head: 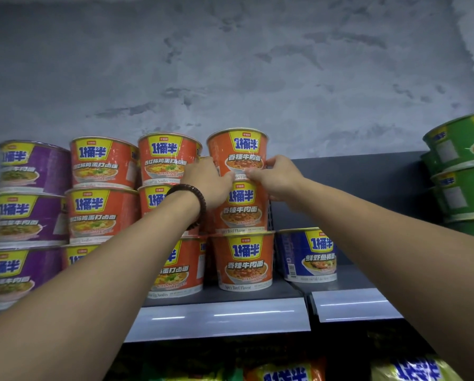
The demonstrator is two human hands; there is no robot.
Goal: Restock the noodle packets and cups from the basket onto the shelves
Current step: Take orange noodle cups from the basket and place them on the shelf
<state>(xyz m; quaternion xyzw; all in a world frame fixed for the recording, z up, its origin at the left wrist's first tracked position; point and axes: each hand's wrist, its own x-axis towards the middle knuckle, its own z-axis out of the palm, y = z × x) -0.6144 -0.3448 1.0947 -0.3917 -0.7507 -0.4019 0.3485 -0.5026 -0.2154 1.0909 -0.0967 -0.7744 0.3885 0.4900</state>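
Lower tier, nearest: noodle packets point(285, 373) lie along the bottom edge of view, under the upper shelf point(222, 317), whose pale front rail runs left to right with a break right of centre. Both forearms reach up over that front edge. The left wrist carries a dark bead bracelet point(196, 200).

Left hand point(209, 178): fingers curled round the left flank of the top spicy beef cup point(238, 149), thumb at its front. Right hand point(278, 178): thumb and fingers curled on the cup's right flank.

The cup is upright, label forward, at the head of a three-high column. Its base is hidden behind the hands, so contact with the middle spicy beef cup point(242, 209) cannot be confirmed. The bottom spicy beef cup point(244, 259) stands at the shelf's front edge.

Just right of it stands one blue seafood cup point(310, 254), single height. Left of the column are red tomato-egg cups point(101, 166) stacked three high, then purple cups point(29, 166) likewise toward the left end. Green cups point(461, 166) are stacked at the right end. A grey mottled wall point(230, 64) lies behind.
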